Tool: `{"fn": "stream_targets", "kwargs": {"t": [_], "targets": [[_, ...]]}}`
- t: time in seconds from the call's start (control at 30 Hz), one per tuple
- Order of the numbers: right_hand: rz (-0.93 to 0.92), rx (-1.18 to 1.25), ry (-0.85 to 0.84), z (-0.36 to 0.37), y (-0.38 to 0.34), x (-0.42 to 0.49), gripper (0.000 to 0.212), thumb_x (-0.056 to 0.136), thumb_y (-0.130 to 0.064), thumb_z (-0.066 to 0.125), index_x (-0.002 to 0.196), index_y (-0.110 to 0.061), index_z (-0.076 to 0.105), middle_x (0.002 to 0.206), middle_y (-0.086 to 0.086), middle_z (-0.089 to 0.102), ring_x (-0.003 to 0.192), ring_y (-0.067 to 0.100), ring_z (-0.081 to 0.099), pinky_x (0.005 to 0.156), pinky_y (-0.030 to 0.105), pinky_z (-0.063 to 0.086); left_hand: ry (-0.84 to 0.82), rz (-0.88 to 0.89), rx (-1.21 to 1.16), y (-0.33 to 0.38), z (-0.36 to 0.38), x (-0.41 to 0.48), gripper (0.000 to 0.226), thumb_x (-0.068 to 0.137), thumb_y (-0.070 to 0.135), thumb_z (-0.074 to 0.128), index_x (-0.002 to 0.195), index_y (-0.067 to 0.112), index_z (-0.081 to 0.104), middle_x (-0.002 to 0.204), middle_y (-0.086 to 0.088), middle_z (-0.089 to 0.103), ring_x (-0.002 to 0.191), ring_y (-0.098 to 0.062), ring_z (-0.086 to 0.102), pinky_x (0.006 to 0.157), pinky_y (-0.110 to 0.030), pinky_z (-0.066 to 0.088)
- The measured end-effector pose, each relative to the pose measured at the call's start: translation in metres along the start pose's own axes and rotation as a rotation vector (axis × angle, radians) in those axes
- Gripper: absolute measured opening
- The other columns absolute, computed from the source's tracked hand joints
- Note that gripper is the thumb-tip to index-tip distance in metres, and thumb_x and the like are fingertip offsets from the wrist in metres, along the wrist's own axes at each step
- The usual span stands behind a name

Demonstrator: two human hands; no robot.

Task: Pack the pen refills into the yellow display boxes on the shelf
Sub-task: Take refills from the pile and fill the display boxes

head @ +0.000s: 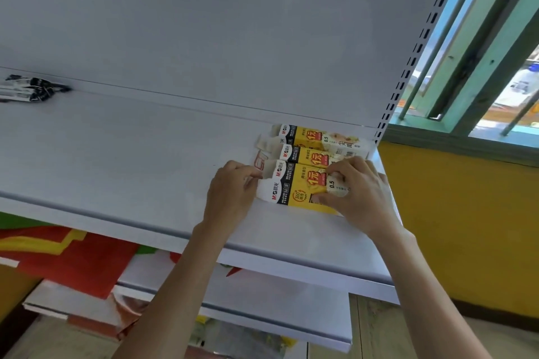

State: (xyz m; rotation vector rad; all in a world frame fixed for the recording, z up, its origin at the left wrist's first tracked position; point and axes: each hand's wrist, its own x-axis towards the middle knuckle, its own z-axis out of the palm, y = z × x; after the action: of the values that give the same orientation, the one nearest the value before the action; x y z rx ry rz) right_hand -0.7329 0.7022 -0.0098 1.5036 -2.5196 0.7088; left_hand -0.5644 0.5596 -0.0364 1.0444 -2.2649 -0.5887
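— Facing the white shelf (116,154), we see its deck run wide below a plain back panel (204,23). A green-framed window (466,81) and a yellow wall (466,227) stand off to the right.

— What sits on it?

— Three yellow display boxes (313,146) lie flat, side by side, at the right end. The back box (318,137) is against the panel, the middle box (309,156) touches it, and the nearest box (294,186) touches that one.

— And our hands?

— Both are on the nearest box. Our left hand (233,189) pinches its white flap end with curled fingers. Our right hand (358,192) wraps the other end, fingers curled over the top and thumb along the front edge.

— The pen refills?

— A small black-and-white bundle of pen refills (29,89) lies at the shelf's far left, well apart from the boxes.
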Motion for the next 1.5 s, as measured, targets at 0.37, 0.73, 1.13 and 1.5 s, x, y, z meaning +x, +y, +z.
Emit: {"fn": "stream_targets", "kwargs": {"t": [0.37,0.73,1.13,1.5], "targets": [[-0.459,0.677,-0.049,0.085,-0.119,-0.114,0.034,0.088,-0.013,0.045,0.120,-0.008,0.058,0.120,0.004,0.056,0.102,0.016,0.059,0.080,0.024,0.051,0.298,-0.314,0.055,-0.052,-0.041,-0.168,0.028,0.088,0.012,0.056,0.116,0.012,0.060,0.116,-0.005,0.060,0.105,-0.017,0.053,0.089,-0.028,0.041],[-0.586,0.097,-1.403,0.214,-0.150,-0.255,0.046,0.091,-0.024,0.053,0.135,-0.016,0.043,0.128,0.008,0.054,0.119,0.023,0.051,0.089,0.023,0.039,-0.109,-1.430,-0.161,-0.064,-0.028,-0.448,0.034,0.093,0.031,0.050,0.124,0.016,0.054,0.121,-0.008,0.058,0.107,-0.021,0.057,0.089,-0.030,0.047],[-0.906,-0.173,-1.518,0.226,-0.237,-0.291,0.043,0.091,-0.033,0.050,0.130,-0.014,0.049,0.131,0.007,0.051,0.114,0.023,0.052,0.095,0.032,0.044,0.094,-1.636,-0.288,-0.065,-0.054,-0.510,0.034,0.093,0.037,0.049,0.123,0.022,0.053,0.121,-0.004,0.058,0.107,-0.018,0.055,0.086,-0.025,0.042],[-0.882,-0.073,-1.390,0.284,-0.382,-0.262,0.036,0.087,-0.030,0.048,0.119,-0.014,0.057,0.119,0.006,0.059,0.104,0.023,0.056,0.084,0.030,0.047,0.091,-1.582,-0.237,-0.180,-0.138,-0.503,0.035,0.093,0.039,0.049,0.124,0.022,0.052,0.124,-0.005,0.058,0.108,-0.018,0.056,0.084,-0.025,0.042]]}}
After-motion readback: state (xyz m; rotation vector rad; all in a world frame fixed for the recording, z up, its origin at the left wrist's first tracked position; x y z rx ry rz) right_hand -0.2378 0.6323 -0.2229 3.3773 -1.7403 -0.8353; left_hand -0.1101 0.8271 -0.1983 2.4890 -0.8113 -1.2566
